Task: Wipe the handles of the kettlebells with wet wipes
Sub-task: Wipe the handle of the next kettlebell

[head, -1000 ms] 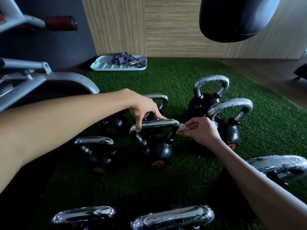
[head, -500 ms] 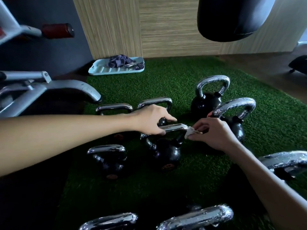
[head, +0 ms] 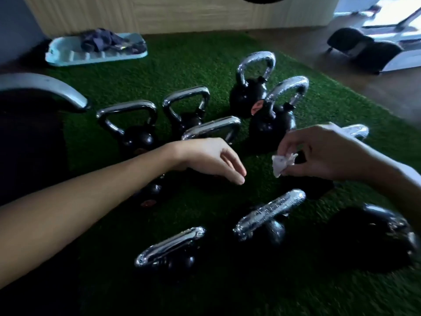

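Several black kettlebells with chrome handles stand on green turf (head: 205, 65). My right hand (head: 323, 153) pinches a crumpled white wet wipe (head: 281, 163) in the air, right of centre. My left hand (head: 211, 158) hovers with relaxed fingers, holding nothing, just in front of the middle kettlebell's handle (head: 214, 127). Two kettlebells with beaded wet handles stand near me, one (head: 271, 213) below the wipe and one (head: 170, 247) further left. Two taller ones (head: 255, 65) (head: 287, 87) stand at the back right.
A light blue tray (head: 68, 57) with a dark cloth (head: 102, 41) lies at the back left by the wall. A grey machine frame (head: 45, 87) curves in at the left. Dark equipment (head: 364, 49) sits on the wooden floor at the far right.
My left hand has let go of the middle kettlebell's handle and drawn back. My right hand has lifted the wipe off that handle. The view has swung down and to the right.
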Tool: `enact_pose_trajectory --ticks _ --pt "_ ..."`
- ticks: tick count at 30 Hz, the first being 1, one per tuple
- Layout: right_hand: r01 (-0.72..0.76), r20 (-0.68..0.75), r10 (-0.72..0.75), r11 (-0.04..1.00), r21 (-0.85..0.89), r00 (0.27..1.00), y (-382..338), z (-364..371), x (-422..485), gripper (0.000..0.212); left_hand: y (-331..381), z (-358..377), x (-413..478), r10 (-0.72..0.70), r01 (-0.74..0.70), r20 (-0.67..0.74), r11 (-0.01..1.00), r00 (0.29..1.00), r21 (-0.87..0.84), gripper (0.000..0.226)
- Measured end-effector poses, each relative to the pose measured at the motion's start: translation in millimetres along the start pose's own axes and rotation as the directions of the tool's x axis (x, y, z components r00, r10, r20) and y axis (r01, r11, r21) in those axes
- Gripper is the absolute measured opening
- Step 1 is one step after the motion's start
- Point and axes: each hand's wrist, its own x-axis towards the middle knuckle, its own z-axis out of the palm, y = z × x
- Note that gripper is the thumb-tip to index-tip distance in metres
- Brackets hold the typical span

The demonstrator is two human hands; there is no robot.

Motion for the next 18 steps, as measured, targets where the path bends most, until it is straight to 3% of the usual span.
enact_pose_trajectory --ticks 5,9,13,18 --pt "0.152 0.173 -0.143 0.988 -0.04 0.974 -13 -6 -20 0.019 18 29 -18 -0.087 0.088 0.039 0.996 0.995 -0.027 0.047" --pt "0.247 0.174 -0.225 0.963 -0.111 0.959 -7 10 -22 0.025 39 44 -21 -0.13 0.128 0.032 0.991 0.991 0.046 0.055" --pt "0.315 0.188 -0.282 0.931 -0.183 0.941 -6 33 -25 0.028 46 64 -26 -0.23 0.233 -0.035 0.962 0.973 0.141 0.052" --pt "0.368 0.134 -0.355 0.925 -0.091 0.925 8 54 -39 0.036 50 86 -25 -0.248 0.279 -0.208 0.951 0.946 0.133 0.046"
